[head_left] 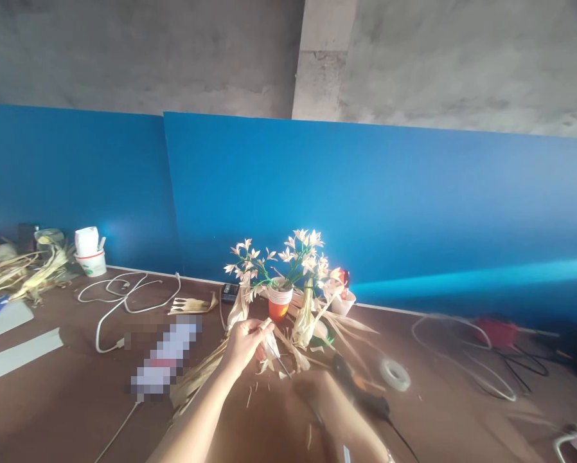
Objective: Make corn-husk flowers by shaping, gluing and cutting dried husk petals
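My left hand (pixel 244 344) pinches a pale strip of dried corn husk (pixel 270 350) between thumb and fingertips, just in front of the flower cup. My right hand (pixel 313 389) is smeared by motion, to the right and nearer to me. A thin dark pointed tool (pixel 283 368) runs from it to the husk; its exact kind is unclear. Behind both hands, a stack of orange-and-white paper cups (pixel 279 305) holds husk flowers (pixel 288 256) on green stems. Loose corn husks (pixel 304 325) lie around its foot.
A black corded tool shaped like a glue gun (pixel 358 389) lies right of my hand, near a roll of tape (pixel 394 375). White cables (pixel 124 299), a blurred-out patch (pixel 166 357) and a husk pile (pixel 26 270) are leftward. A blue partition (pixel 365 206) backs the brown table (pixel 443 411).
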A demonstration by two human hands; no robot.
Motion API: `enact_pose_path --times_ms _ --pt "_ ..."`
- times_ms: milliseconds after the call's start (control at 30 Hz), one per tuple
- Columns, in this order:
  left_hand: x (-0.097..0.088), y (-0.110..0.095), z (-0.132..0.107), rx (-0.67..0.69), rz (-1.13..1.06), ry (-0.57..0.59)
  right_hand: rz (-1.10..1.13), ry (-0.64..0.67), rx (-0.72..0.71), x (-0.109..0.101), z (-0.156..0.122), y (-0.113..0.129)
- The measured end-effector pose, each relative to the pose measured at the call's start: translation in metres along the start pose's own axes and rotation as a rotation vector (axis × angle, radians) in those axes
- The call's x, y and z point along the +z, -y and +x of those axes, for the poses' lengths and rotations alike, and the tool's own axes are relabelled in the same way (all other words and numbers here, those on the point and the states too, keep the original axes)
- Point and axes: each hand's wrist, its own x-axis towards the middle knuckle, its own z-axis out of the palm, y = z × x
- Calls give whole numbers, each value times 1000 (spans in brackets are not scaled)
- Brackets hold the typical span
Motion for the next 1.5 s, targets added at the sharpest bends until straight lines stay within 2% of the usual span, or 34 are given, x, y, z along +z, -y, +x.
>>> enact_pose_path --times_ms 333,667,933,1133,1300,1500 --pt "2 -3 -1 -31 -26 -4 18 -27 -23 0 7 -15" --pt "2 -8 -2 -1 -47 -40 49 -80 -53 4 7 -18" --pt "2 -6 -3 7 -53 -60 16 -129 -130 4 7 -16" --pt "3 -9 -4 -1 -59 -89 41 -122 -152 6 11 -19" --pt "9 -11 -6 15 -92 -140 52 -129 -145 6 12 -19" --pt "13 -11 -8 1 -143 -162 23 -149 -82 7 6 -7"
